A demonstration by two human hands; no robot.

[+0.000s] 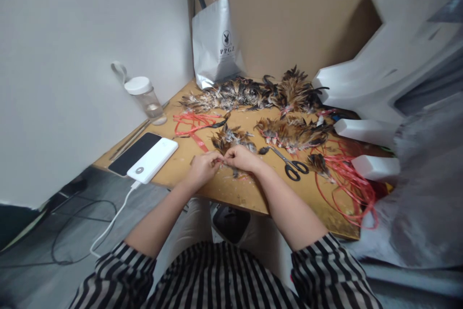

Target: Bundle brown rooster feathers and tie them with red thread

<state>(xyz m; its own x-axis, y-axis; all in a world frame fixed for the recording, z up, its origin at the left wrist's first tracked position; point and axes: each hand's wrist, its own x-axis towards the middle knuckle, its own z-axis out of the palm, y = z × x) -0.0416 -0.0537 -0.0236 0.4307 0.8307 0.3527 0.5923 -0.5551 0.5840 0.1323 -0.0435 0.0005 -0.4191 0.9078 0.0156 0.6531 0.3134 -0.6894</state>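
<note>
Near the table's front edge, my left hand and my right hand meet with fingertips pinched together. Whatever sits between the fingers is too small and covered to make out; a bit of pinkish red shows just below them. Right behind the hands lies a small bunch of brown and grey feathers, partly covered by my right hand. More loose feather bits lie under the hands. To the right, scissors with black handles rest on the table, with a small dark feather tuft by their tip.
Feather bundles line the back, with another row nearer. Red plastic strips lie left, and a red tangle right. A power bank, phone, bottle, silver bag and white plastic pieces surround the area.
</note>
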